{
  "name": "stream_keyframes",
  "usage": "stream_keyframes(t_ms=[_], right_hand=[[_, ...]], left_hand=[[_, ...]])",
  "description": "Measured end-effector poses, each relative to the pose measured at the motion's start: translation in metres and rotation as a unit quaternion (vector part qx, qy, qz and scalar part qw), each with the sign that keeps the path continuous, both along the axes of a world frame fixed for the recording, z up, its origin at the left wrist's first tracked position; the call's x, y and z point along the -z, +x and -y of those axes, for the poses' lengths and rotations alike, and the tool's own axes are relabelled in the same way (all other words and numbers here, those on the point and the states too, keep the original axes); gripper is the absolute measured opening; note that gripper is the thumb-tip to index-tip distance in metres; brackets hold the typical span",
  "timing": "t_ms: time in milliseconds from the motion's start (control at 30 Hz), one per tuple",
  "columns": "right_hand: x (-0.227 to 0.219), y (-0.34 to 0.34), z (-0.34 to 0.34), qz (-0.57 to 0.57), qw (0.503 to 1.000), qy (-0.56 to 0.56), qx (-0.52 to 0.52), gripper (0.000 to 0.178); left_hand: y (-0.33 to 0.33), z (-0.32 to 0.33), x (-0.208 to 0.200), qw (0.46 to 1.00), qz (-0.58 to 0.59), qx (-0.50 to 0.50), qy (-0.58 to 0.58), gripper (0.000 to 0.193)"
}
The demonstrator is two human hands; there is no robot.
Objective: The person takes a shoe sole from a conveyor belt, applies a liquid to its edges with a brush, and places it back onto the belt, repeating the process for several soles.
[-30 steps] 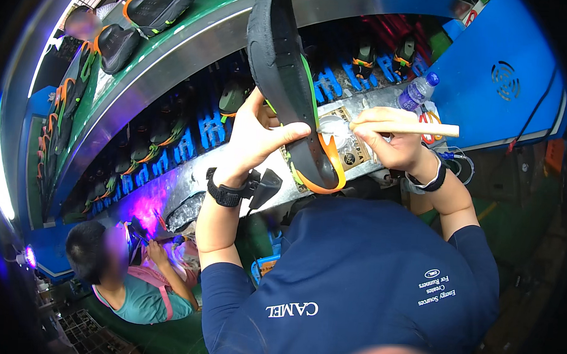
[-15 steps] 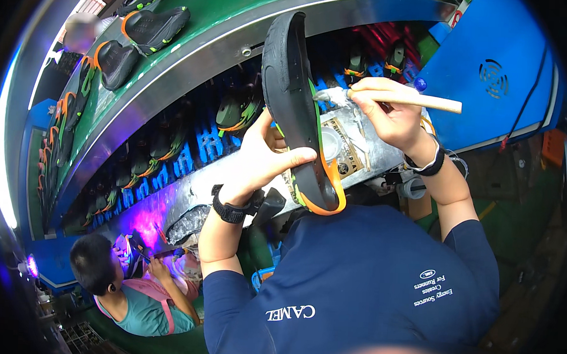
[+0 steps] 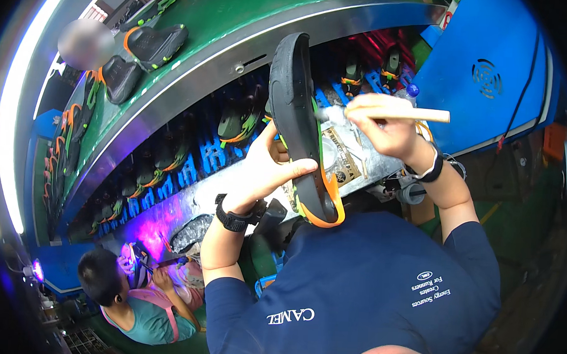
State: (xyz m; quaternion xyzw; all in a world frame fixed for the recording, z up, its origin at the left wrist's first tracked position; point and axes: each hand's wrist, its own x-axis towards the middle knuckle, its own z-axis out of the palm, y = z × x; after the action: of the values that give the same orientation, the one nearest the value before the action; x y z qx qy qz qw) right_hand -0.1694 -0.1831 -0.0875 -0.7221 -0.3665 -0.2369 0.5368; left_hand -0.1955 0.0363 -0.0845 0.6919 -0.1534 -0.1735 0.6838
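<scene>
My left hand [image 3: 265,171] grips a black shoe [image 3: 292,96], its sole side facing up and its length pointing away from me. Orange and green trim runs along the shoe's edge and round its near end. The thumb presses on the sole while the other fingers are partly hidden behind it. In my right hand [image 3: 388,132] is a brush [image 3: 433,115] with a pale wooden handle. Its whitish bristles [image 3: 329,114] are at the shoe's right edge; whether they touch cannot be made out. Beyond the shoe, a pale round dish [image 3: 328,152] is partly covered.
A metal bench [image 3: 374,164] holds a printed board [image 3: 346,163]. Behind it, several shoes [image 3: 238,122] sit on blue racks under a green conveyor [image 3: 239,13] carrying more shoes. A blue machine housing [image 3: 463,52] stands right. At lower left a co-worker [image 3: 144,312] handles a shoe.
The shoe in my left hand has come slightly nearer to me. My right hand and the brush have also moved a little lower, staying by the shoe's right edge.
</scene>
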Motion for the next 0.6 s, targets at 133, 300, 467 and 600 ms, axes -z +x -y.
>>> stream_keyframes(t_ms=[133,300,467,600], right_hand=[[-0.001,-0.031,0.045,-0.123,0.987,0.075,0.077,0.006],[0.011,-0.073,0.114,-0.168,0.92,0.279,0.217,0.013],[0.03,-0.097,0.149,-0.148,0.892,0.322,0.28,0.013],[0.043,-0.103,0.166,-0.171,0.871,0.335,0.317,0.013]], left_hand=[[0.014,0.014,-0.015,0.997,-0.068,-0.026,-0.022,0.061],[0.082,0.054,-0.063,0.982,-0.115,0.097,-0.116,0.044],[0.246,0.165,-0.114,0.971,-0.126,0.166,-0.115,0.049],[0.341,0.183,-0.121,0.976,-0.01,-0.112,0.188,0.059]])
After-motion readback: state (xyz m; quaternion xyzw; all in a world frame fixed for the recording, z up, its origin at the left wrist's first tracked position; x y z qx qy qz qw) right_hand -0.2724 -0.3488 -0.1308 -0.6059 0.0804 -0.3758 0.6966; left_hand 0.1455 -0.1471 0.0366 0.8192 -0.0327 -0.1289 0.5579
